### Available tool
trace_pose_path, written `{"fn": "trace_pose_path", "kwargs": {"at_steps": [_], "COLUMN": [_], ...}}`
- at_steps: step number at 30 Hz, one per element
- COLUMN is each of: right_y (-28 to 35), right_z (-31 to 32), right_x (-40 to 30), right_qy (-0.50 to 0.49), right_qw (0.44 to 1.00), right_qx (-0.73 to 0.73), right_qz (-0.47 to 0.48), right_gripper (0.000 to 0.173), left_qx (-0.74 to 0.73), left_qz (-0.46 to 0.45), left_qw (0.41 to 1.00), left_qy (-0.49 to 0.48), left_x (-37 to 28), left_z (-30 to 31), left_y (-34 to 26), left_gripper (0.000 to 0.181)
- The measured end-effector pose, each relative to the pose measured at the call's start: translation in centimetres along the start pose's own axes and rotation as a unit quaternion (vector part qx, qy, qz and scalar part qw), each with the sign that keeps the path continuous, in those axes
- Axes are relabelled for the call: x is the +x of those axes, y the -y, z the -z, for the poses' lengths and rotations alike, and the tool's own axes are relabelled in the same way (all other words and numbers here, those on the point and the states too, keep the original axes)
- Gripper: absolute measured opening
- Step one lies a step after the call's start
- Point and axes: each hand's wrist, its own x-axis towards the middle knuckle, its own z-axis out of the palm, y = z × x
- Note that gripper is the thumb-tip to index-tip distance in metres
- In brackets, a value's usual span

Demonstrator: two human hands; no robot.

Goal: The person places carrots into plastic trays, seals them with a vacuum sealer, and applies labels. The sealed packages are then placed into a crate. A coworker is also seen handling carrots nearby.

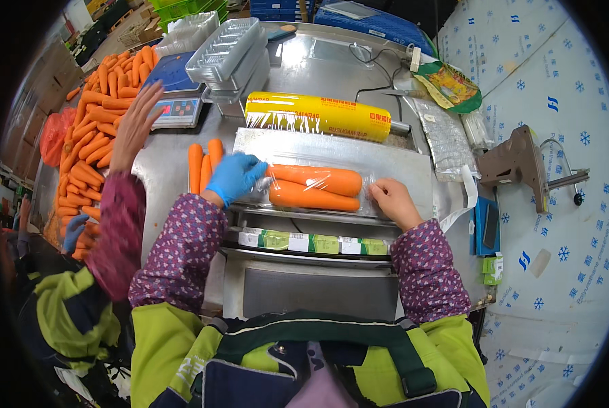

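Note:
Two large carrots (314,195) lie side by side under clear plastic film (366,191), in front of me on a metal wrapping stand (406,163). My left hand (237,176), in a blue glove, grips the film at the carrots' left end. At the right end my bare right hand (395,201) has its fingers curled on the film's edge. Whether a tray lies under the carrots is hard to see. Behind them rests a yellow-printed roll of cling film (317,116). Several loose carrots (196,166) lie just left of my gloved hand.
A co-worker's blurred hand (133,127) reaches in beside a digital scale (174,109). A carrot heap (87,145) covers the table's left. Clear plastic trays (228,56) are stacked behind. Green-and-white labels (324,244) line the stand's front. A brown tape-like dispenser tool (518,166) stands right.

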Motion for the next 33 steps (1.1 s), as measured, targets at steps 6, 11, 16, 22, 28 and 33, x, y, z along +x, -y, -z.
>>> {"fn": "trace_pose_path", "kwargs": {"at_steps": [6,11,16,22,28,33], "right_y": [3.3,5.2,5.3,3.9,0.1,-0.8], "right_z": [-1.5,-1.5,-4.6,-8.2,-8.4,-6.3], "right_x": [-2.2,-8.1,-18.1,-23.6,-21.0,-24.2], "right_qy": [-0.058,-0.116,-0.101,-0.148,-0.136,-0.068], "right_qw": [0.986,0.937,0.97,0.982,0.985,0.975], "right_qx": [0.121,0.299,0.203,0.082,-0.045,0.071], "right_qz": [-0.099,-0.138,-0.092,-0.086,-0.097,-0.201], "right_gripper": [0.026,0.028,0.026,0.026,0.032,0.038], "left_qx": [-0.019,-0.246,-0.255,-0.223,-0.171,-0.172], "left_qz": [0.08,0.146,0.178,0.162,0.093,0.158], "left_qw": [0.988,0.951,0.949,0.956,0.969,0.971], "left_qy": [-0.132,-0.118,-0.053,-0.103,-0.155,-0.057], "left_x": [-1.6,-6.8,-16.8,-23.6,-21.4,-22.8], "left_z": [-1.7,-1.9,-2.9,-6.9,-10.8,-8.5], "left_y": [1.4,-2.4,-3.5,-1.3,3.1,3.1], "left_gripper": [0.036,0.033,0.033,0.03,0.027,0.028]}}
